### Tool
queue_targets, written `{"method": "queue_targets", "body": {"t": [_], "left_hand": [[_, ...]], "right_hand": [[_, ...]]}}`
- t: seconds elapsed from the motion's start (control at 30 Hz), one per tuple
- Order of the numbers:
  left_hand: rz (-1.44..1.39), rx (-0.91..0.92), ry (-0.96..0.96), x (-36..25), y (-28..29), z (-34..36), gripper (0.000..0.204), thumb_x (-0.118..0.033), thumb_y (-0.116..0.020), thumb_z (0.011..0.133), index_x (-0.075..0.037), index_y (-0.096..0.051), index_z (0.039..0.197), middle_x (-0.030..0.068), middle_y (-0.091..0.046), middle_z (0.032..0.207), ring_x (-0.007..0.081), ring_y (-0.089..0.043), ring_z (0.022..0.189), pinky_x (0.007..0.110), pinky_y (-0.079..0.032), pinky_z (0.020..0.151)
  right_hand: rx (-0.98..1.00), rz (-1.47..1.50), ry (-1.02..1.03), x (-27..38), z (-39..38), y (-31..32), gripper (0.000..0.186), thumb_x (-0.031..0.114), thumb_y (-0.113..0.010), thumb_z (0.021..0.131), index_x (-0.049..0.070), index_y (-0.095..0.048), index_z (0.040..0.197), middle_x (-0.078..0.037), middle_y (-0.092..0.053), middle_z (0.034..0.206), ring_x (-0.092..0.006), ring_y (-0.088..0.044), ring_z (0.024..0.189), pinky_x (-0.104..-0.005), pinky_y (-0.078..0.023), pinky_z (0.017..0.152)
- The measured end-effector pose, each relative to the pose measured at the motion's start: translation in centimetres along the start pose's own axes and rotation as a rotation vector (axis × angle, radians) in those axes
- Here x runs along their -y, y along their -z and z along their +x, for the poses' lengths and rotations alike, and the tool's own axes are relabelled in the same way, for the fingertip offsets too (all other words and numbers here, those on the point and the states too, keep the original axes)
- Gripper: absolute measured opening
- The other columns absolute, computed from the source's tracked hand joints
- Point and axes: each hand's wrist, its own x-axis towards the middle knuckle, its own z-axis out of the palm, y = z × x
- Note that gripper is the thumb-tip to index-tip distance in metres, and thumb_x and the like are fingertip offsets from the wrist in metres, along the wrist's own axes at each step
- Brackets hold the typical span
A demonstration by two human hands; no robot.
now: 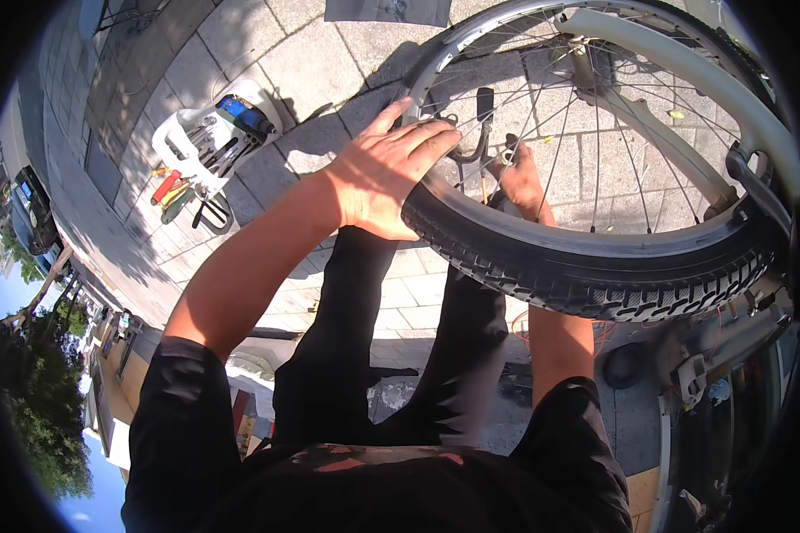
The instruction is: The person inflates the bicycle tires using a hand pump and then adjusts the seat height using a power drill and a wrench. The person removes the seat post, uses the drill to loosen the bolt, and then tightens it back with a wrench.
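Observation:
A bicycle wheel (591, 253) with a black knobbly tyre and silver rim stands tilted before me, still in its bike frame. My left hand (387, 173) grips its near left side, the palm on the tyre and the fingers reaching over the rim, thumb apart. My right hand (522, 182) reaches under the tyre and shows between the spokes. Its fingers are closed near the rim's inner side, around something small and dark that I cannot make out. Just left of those fingers is a black metal piece (484, 124) with a bent arm, its kind unclear.
A pale frame tube (684, 53) crosses the wheel's far side. On the paving at left stands a white tool caddy (178, 133) with several tools, among them a red-handled tool (164, 188). A dark flat sheet (387, 11) lies at the far edge. My legs (347, 338) are below.

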Motion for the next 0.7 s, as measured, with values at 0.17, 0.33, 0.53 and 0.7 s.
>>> {"method": "queue_targets", "body": {"t": [0.17,0.33,0.53,0.7], "left_hand": [[-0.09,0.029,0.03,-0.1,1.0,0.7,0.113,-0.049,-0.09,0.063,0.0,-0.045,0.154,0.0216,-0.054,0.155,0.031,-0.051,0.149,0.057,-0.017,0.133],[-0.098,-0.028,-0.006,0.5,1.0,0.1,0.114,-0.045,-0.091,0.059,-0.002,-0.046,0.154,0.0194,-0.056,0.154,0.0311,-0.052,0.147,0.059,-0.019,0.131],[-0.032,0.029,0.039,-0.2,1.1,0.1,0.118,-0.049,-0.093,0.06,-0.002,-0.043,0.156,0.0194,-0.054,0.155,0.0313,-0.051,0.147,0.056,-0.016,0.133],[-0.06,0.023,-0.054,0.1,1.6,0.8,0.114,-0.045,-0.09,0.06,0.0,-0.044,0.155,0.0212,-0.057,0.151,0.0327,-0.055,0.144,0.06,-0.017,0.132]], "right_hand": [[0.429,0.327,-0.17,-7.2,7.4,-3.1,0.069,0.036,-0.082,0.087,-0.004,-0.064,0.139,-0.017,-0.071,0.131,-0.0285,-0.064,0.117,-0.0418,-0.051,0.103],[0.389,0.368,-0.2,-8.0,4.1,-2.8,0.053,0.032,-0.078,0.09,-0.002,-0.072,0.129,-0.008,-0.076,0.11,-0.0214,-0.067,0.099,-0.0367,-0.052,0.09],[0.159,0.265,-0.271,-6.8,0.5,-4.4,0.106,0.045,-0.089,0.083,-0.011,-0.038,0.157,-0.032,-0.059,0.143,-0.0395,-0.056,0.137,-0.0425,-0.044,0.115],[0.203,0.304,0.025,-11.8,10.4,-6.2,0.043,0.031,-0.079,0.088,-0.004,-0.071,0.112,-0.01,-0.074,0.095,-0.0186,-0.068,0.086,-0.0349,-0.054,0.08]]}}
